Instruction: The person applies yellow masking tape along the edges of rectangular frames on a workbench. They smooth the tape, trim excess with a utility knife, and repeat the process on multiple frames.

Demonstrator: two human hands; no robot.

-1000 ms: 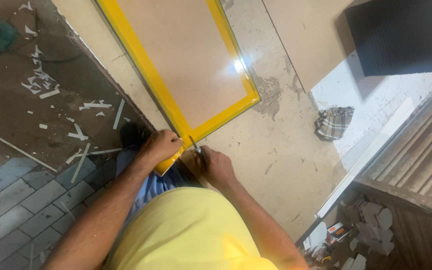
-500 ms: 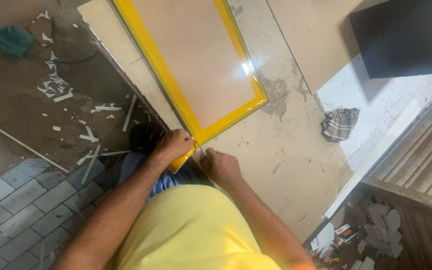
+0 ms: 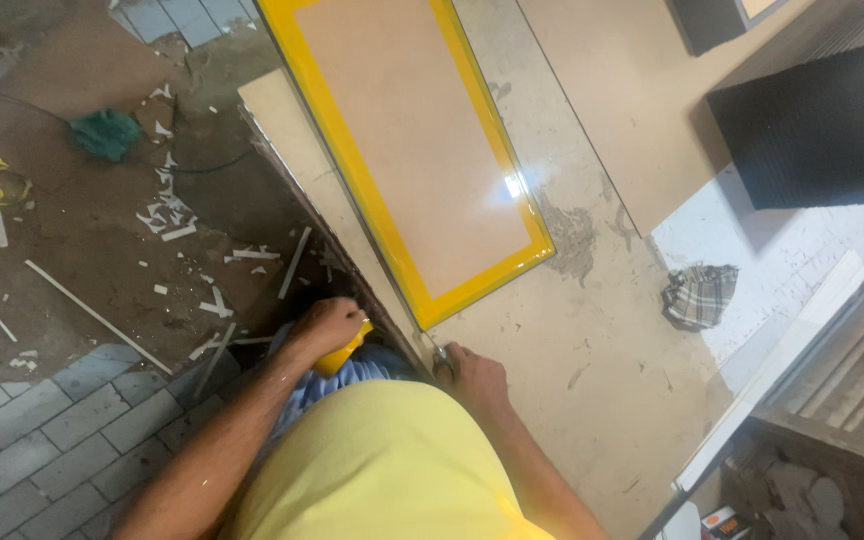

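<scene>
My left hand [image 3: 327, 325] is closed around a strip of yellow tape [image 3: 344, 352], which pokes out below my fingers and hangs off the near edge of the workbench [image 3: 612, 400], over my knee. My right hand [image 3: 470, 375] rests on the bench top just past that edge, its fingers curled around a small metal tool [image 3: 439, 352] whose tip points toward the nearest corner of the glass pane [image 3: 402, 150]. What sort of tool it is I cannot tell; only the shiny tip shows.

The pane lies flat on the bench straight ahead of both hands, a long rectangle bordered all round with a yellow tape frame [image 3: 497, 275]. Its near corner sits between my two hands, a little beyond the fingertips, and a light reflects on the glass close to its right edge.

Further out to the right of my right hand a checked cloth [image 3: 700, 295] lies crumpled on the bench, well apart from the pane. Beyond it a dark, textured panel [image 3: 812, 125] lies at the far right.

To the left of my left hand, down on the floor, white scraps [image 3: 202, 250] and thin strips are scattered about, and a green rag [image 3: 104, 132] lies farther off beyond them.
</scene>
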